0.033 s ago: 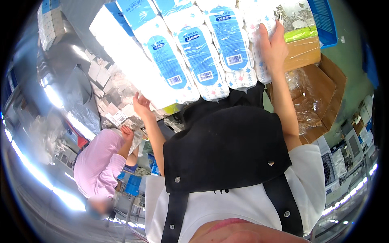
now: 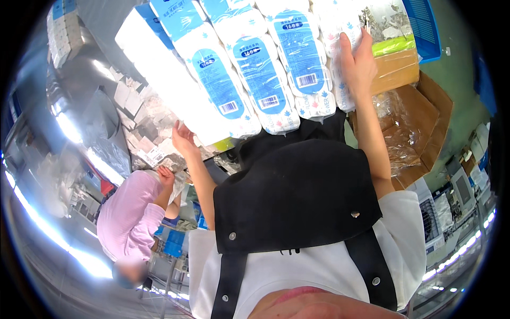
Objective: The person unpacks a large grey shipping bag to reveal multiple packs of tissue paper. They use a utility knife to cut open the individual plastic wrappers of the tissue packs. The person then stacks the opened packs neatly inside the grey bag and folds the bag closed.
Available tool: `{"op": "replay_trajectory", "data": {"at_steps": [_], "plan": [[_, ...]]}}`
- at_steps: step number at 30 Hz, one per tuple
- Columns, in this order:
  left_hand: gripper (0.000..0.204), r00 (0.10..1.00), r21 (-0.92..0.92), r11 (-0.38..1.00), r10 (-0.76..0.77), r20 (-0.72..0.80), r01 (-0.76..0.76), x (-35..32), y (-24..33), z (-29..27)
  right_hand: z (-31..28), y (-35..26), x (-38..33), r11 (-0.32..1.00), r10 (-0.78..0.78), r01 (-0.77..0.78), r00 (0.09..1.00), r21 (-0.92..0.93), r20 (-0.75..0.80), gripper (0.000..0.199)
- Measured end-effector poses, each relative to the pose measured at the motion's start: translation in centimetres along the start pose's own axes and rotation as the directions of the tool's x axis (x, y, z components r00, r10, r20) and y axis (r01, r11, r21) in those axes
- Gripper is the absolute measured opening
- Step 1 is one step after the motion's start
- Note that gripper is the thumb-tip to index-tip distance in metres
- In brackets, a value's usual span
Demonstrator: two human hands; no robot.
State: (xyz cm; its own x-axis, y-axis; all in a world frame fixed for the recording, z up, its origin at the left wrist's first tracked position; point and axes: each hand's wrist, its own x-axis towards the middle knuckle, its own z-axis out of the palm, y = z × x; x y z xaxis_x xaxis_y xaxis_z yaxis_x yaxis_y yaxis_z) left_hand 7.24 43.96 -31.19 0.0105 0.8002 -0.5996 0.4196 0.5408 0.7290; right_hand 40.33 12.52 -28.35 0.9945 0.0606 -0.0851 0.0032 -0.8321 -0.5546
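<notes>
A row of plastic-wrapped toilet roll packs (image 2: pixel 260 80), white with blue panels, lies in front of me at the top of the view. My right hand (image 2: pixel 358 65) rests against the rightmost pack, its thumb and fingers stretched out and apart. At the row's near left corner is my left hand (image 2: pixel 184 140), fingers loosely spread beside the white side of the end pack. Whether those left fingertips press on the wrap, I cannot tell. Neither hand closes around a pack.
An open cardboard box (image 2: pixel 411 130) with clear plastic film stands at right, below a blue crate (image 2: pixel 423 29). Many small white packets (image 2: pixel 139 114) lie heaped at left. A co-worker in a pink top (image 2: pixel 130 212) bends beside that heap.
</notes>
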Motion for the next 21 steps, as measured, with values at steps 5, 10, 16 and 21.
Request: {"op": "replay_trajectory", "data": {"at_steps": [5,10,16,21], "plan": [[0.034,0.892,0.31,0.841,0.378,0.249,-0.443,6.3,-2.2,0.6,0.4,0.1,0.0,0.999,-0.008,0.008,1.0,0.034,0.009,0.063],[0.034,0.946,0.048,0.992,0.094,0.309,-0.114,5.1,0.8,3.9,0.4,-1.5,-0.4,0.998,0.062,-0.06,0.997,-0.033,0.049,0.067],[0.036,0.985,0.242,0.96,0.112,0.134,-0.142,-0.3,5.1,3.6,0.6,-1.7,-0.4,0.995,0.038,-0.032,0.997,-0.094,0.061,0.064],[0.06,0.867,0.477,0.725,0.429,0.254,-0.498,-8.1,3.7,4.9,0.8,-1.5,-0.3,0.99,0.136,-0.139,0.987,0.036,0.086,0.06]]}}
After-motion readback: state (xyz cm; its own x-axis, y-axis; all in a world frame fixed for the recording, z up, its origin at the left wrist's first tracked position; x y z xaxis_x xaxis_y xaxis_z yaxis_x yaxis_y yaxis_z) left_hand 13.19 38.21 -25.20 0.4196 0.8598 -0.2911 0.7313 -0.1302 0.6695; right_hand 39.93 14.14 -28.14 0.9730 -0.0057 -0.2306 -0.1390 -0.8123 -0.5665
